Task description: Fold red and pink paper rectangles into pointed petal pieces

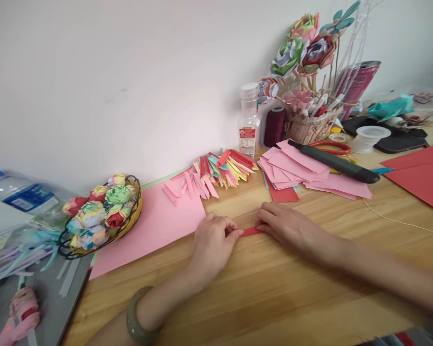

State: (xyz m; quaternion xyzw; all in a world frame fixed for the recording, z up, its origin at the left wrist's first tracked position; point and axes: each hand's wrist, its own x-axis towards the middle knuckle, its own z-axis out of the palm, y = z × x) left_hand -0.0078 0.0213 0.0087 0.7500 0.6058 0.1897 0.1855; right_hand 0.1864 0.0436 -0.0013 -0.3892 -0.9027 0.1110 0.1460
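A narrow strip of red paper (250,231) lies low over the wooden table, held at both ends. My left hand (215,238) pinches its left end between thumb and fingers. At the right end, the fingertips of my right hand (286,228) are closed on the paper and rest near the tabletop. Just behind the hands are a heap of folded paper pieces (223,168) in red, pink, yellow and blue, and a stack of pink paper slips (292,166). A large pink sheet (155,226) lies to the left of my left hand.
A basket of paper flowers (132,218) and a plastic bottle (25,194) are at left. Behind stand a clear bottle (248,122), a thread spool (274,126) and a flower pot (312,129). A dark green cutter (337,161) lies on the slips; red sheets (424,180) are at right.
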